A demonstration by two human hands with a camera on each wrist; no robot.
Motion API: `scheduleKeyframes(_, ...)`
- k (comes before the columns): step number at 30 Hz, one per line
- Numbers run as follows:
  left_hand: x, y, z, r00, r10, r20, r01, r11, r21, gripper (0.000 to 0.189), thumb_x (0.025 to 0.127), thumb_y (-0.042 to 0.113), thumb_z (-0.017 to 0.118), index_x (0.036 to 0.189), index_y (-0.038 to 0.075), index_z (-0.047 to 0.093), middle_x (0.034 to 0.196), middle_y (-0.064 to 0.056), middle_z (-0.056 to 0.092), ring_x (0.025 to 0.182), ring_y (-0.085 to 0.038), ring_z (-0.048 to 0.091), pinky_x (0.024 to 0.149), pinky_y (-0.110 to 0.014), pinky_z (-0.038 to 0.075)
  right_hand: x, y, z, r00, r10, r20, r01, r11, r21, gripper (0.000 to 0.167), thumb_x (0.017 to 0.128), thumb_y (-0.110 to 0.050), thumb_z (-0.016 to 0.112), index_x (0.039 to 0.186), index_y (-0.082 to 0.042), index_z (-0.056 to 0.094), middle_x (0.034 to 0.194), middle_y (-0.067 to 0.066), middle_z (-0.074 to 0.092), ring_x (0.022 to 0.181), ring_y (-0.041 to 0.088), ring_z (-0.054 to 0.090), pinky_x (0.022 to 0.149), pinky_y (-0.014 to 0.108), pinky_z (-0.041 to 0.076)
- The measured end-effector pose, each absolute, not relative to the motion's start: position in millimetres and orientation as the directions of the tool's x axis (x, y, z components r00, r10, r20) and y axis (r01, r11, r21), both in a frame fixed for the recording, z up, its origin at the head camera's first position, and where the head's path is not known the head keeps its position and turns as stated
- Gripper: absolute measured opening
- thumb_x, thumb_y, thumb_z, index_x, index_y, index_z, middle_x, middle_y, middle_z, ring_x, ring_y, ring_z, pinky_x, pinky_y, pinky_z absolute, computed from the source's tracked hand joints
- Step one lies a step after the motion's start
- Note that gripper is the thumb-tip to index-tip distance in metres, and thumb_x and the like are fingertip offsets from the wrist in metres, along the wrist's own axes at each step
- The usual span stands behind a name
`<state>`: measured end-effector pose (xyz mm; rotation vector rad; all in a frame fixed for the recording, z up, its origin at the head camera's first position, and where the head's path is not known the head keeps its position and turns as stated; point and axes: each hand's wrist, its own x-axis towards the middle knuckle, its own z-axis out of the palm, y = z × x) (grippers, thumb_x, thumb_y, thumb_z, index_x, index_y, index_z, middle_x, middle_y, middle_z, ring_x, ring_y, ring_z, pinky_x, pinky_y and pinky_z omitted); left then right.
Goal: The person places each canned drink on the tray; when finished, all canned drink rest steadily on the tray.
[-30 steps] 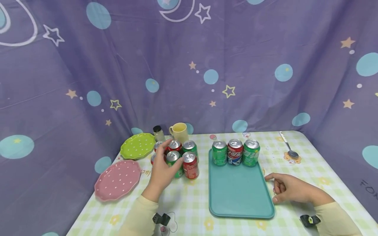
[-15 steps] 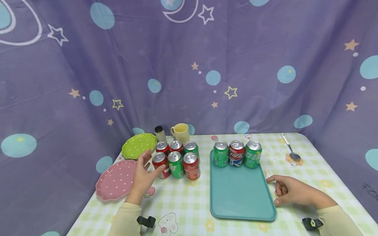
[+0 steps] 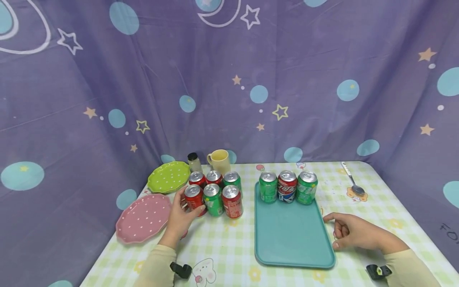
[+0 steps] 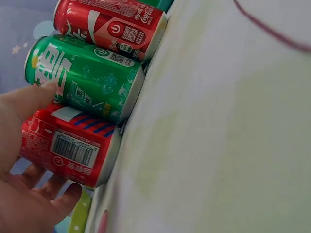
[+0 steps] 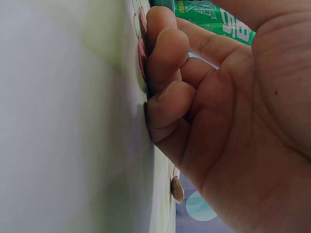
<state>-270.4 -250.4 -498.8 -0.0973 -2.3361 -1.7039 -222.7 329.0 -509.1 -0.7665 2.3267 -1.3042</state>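
My left hand point(image 3: 178, 215) spans the front-left red soda can point(image 3: 194, 194), with the thumb on its near right side and the other fingers round its left. In the left wrist view the thumb overlaps the neighbouring green soda can point(image 4: 85, 77), while the fingers lie along the far side of the red can point(image 4: 73, 145). That can stands upright in a close group of red and green cans. My right hand point(image 3: 355, 231) rests beside the teal tray point(image 3: 294, 243): index fingertip and thumb at its right rim, the remaining fingers loosely curled and holding nothing.
Two green cans and a red-and-blue can point(image 3: 287, 186) stand in a row at the tray's back. A pink plate point(image 3: 143, 219), a green plate point(image 3: 168, 177), a black-lidded jar point(image 3: 194, 162) and a yellow mug point(image 3: 220, 160) are at left; a spoon point(image 3: 353, 179) lies back right.
My left hand has drawn back left from above the cans, then moved in round the front-left red can. My right hand stays at the tray's rim.
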Motion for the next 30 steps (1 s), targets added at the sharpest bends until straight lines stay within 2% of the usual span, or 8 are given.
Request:
scheduleKeyframes(7, -275, -253, -509, -0.973, -0.129, 0.189, 0.142, 0.306, 0.941, 0.094, 0.087, 0.012, 0.088, 0.162, 0.01, 0.03, 0.144, -0.019, 0.052, 0.134, -0.039, 0.054, 0.112, -0.053, 0.045, -223, 329, -510, -0.792, -0.608, -0.059, -0.27, 0.436, -0.859, 0.07, 0.086, -0.014, 0.086, 0.142, 0.008, 0.049, 0.088, 0.009, 0.062, 0.064, 0.007, 0.051, 0.055, 0.025, 0.047)
scheduleKeyframes(13, -278, -253, -514, -0.966, -0.144, 0.216, 0.162, 0.316, 0.935, 0.083, 0.086, 0.013, 0.089, 0.155, 0.012, 0.042, 0.14, -0.015, 0.058, 0.125, -0.033, 0.06, 0.105, -0.047, 0.051, -222, 329, -509, -0.79, -0.611, -0.049, -0.28, 0.431, -0.858, 0.07, 0.086, -0.014, 0.086, 0.141, 0.009, 0.049, 0.088, 0.009, 0.062, 0.064, 0.007, 0.051, 0.055, 0.025, 0.048)
scheduleKeyframes(19, -277, -252, -513, -0.961, -0.155, 0.23, 0.175, 0.302, 0.937, 0.078, 0.086, 0.012, 0.089, 0.151, 0.011, 0.046, 0.14, -0.012, 0.058, 0.124, -0.031, 0.06, 0.103, -0.044, 0.052, -221, 329, -509, -0.793, -0.606, -0.057, -0.27, 0.434, -0.859, 0.071, 0.086, -0.014, 0.086, 0.142, 0.009, 0.049, 0.089, 0.008, 0.062, 0.064, 0.007, 0.052, 0.056, 0.025, 0.048)
scheduleKeyframes(24, -275, -251, -511, -0.957, -0.177, 0.23, 0.183, 0.248, 0.951, 0.077, 0.085, 0.009, 0.089, 0.149, 0.01, 0.045, 0.139, -0.012, 0.057, 0.123, -0.029, 0.059, 0.098, -0.031, 0.053, -221, 329, -509, -0.799, -0.598, -0.068, -0.26, 0.445, -0.857, 0.071, 0.086, -0.015, 0.087, 0.142, 0.009, 0.049, 0.089, 0.008, 0.062, 0.064, 0.008, 0.052, 0.056, 0.025, 0.047)
scheduleKeyframes(28, -274, -252, -507, -0.934, -0.224, 0.278, 0.224, 0.236, 0.945, 0.075, 0.085, 0.005, 0.088, 0.148, 0.008, 0.047, 0.136, -0.011, 0.058, 0.119, -0.022, 0.059, 0.092, -0.021, 0.053, -221, 328, -506, -0.797, -0.601, -0.063, -0.267, 0.443, -0.856, 0.071, 0.086, -0.015, 0.087, 0.141, 0.009, 0.049, 0.088, 0.008, 0.062, 0.064, 0.007, 0.051, 0.056, 0.025, 0.047)
scheduleKeyframes(30, -272, -252, -502, -0.915, -0.253, 0.315, 0.257, 0.238, 0.937, 0.074, 0.085, 0.001, 0.087, 0.147, 0.005, 0.048, 0.134, -0.012, 0.059, 0.116, -0.019, 0.06, 0.091, -0.02, 0.053, -221, 327, -506, -0.796, -0.603, -0.063, -0.268, 0.443, -0.856, 0.072, 0.086, -0.015, 0.087, 0.141, 0.01, 0.049, 0.088, 0.008, 0.062, 0.064, 0.007, 0.051, 0.056, 0.025, 0.047)
